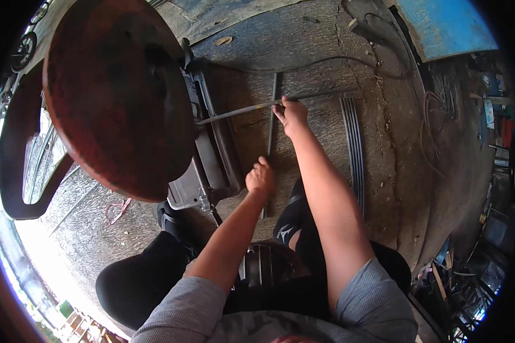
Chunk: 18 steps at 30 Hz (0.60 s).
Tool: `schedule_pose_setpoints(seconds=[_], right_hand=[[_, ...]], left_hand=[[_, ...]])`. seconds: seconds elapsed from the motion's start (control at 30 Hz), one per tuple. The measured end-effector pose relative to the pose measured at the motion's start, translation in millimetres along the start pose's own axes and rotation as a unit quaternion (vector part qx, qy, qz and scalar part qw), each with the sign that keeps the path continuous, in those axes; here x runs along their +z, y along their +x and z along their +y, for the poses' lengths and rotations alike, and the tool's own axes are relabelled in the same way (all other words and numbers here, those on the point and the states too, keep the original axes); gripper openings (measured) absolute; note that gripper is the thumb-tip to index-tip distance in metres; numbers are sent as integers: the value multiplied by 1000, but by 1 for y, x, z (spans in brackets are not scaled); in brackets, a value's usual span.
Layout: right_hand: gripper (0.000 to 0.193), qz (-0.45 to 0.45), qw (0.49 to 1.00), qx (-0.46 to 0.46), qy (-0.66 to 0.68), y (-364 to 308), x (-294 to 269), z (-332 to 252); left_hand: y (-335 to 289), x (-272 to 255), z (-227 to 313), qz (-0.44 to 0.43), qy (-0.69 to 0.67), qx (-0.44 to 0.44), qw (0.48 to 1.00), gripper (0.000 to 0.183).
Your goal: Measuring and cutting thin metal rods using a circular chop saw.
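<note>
My right hand is closed around a thin metal rod. The rod's left end reaches the base of a cut-off saw, and its right part extends past my fingers. My left hand is nearer to me, its fingers curled; whether anything is in them is hidden. Just beside it, a second metal bar lies on the floor, crossing under the held rod. At the left stands the saw, with a large reddish-brown round guard, a black loop handle and a grey metal base.
Several metal bars lie side by side on the floor right of my forearm. A dark cable runs across the worn floor. A blue panel is at the far right, and scrap is piled at the near right.
</note>
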State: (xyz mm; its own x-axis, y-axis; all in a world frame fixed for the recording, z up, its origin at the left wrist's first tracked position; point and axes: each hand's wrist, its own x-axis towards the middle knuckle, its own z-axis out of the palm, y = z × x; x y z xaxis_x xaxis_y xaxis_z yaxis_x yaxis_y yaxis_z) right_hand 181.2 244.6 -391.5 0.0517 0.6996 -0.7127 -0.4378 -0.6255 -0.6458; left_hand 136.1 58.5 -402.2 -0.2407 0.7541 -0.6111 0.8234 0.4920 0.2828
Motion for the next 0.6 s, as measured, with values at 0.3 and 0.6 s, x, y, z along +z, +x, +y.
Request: schedule_pose_setpoints(seconds=[0.3,0.6], right_hand=[[9,-4,997,71,-25,-2,10,-22],[13,-23,982,80,-169,22,-12,-56]], left_hand=[[19,-4,-1,3,-69,55,996,30],[-12,-27,23,89,-261,56,960,28]])
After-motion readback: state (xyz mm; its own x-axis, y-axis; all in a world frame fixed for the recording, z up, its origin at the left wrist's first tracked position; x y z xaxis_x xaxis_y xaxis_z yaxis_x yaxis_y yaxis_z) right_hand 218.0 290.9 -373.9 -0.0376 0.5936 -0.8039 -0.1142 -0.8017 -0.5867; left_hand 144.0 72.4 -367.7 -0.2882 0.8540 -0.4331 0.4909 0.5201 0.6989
